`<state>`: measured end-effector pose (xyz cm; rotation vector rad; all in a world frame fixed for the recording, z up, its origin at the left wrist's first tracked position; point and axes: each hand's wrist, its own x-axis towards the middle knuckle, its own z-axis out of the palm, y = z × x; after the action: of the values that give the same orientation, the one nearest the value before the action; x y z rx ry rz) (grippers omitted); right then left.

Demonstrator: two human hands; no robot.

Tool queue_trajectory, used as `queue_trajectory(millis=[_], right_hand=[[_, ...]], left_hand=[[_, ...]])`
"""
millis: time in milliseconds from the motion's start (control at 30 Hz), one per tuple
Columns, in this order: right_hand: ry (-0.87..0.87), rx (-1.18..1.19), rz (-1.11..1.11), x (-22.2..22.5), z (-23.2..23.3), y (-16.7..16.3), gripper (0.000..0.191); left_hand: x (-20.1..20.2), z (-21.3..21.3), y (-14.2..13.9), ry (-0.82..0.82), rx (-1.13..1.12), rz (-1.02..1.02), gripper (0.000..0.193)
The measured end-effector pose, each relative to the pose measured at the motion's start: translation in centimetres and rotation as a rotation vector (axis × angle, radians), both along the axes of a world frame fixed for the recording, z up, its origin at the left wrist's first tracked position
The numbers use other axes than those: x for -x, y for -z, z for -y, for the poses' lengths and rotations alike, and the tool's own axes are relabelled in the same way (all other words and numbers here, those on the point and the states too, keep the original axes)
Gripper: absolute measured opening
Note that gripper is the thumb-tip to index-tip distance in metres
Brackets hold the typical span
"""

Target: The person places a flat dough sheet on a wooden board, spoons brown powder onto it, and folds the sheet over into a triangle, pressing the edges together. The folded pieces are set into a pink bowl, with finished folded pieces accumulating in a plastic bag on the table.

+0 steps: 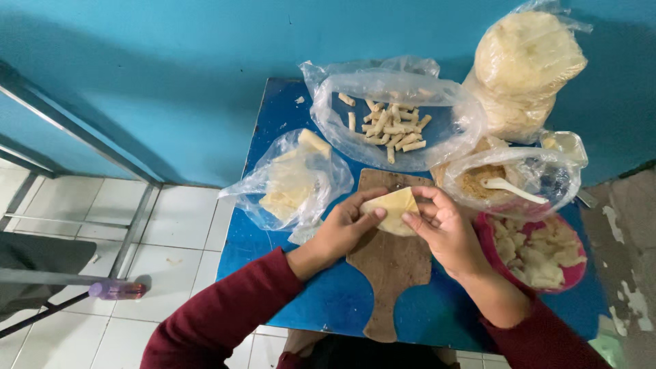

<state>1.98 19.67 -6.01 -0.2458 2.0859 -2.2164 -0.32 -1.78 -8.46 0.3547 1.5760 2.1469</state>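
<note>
My left hand (342,229) and my right hand (444,229) both pinch a pale yellow pastry wrapper (393,208), folded over, just above a brown wooden cutting board (389,266). The board lies on a small blue table (328,301). Dark red sleeves cover both my forearms. My thumbs and fingertips press on the wrapper's edges.
A clear bag with several rolled pastry sticks (393,126) lies behind the board. A bag of flat wrappers (290,181) sits left. At right are a pink bowl of pale chunks (536,253), a bagged bowl with brown filling and a white spoon (509,184), and a big bag of wrappers (523,65). Tiled floor lies left.
</note>
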Motion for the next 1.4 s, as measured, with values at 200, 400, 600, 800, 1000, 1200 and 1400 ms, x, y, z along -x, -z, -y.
queue_trajectory(millis=[200,400,600,800,1000,1200,1400], right_hand=[[0.125,-0.387,-0.306,-1.2,0.4,0.7,0.052],[0.041,-0.142,0.036,-1.2,-0.8,0.0,0.047],[0.348,-0.592,-0.430,-3.3,-0.7,-1.1,0.020],[0.144,-0.577,-0.253,-3.5,0.6,-1.2,0.021],[0.061,-0.532,-0.187,-3.1,0.3,-1.5,0.018],[0.053,-0.537,-0.228,-3.3,0.7,-1.4,0.017],[0.131,-0.553,-0.130,-2.6,-0.3,0.2,0.012]], left_hand=[[-0.8,-0.7,2.1,-0.025,-0.128,0.181,0.039],[-1.8,-1.3,2.1,-0.100,-0.148,0.130,0.034],[-3.6,-1.2,0.5,-0.251,0.094,-0.251,0.034],[-4.0,-1.6,0.7,-0.080,0.051,-0.166,0.036],[-3.6,-2.3,2.6,-0.121,-0.064,-0.055,0.031],[-4.0,-2.1,2.1,-0.097,-0.020,-0.038,0.028],[-3.8,-1.9,2.1,-0.167,0.077,-0.065,0.023]])
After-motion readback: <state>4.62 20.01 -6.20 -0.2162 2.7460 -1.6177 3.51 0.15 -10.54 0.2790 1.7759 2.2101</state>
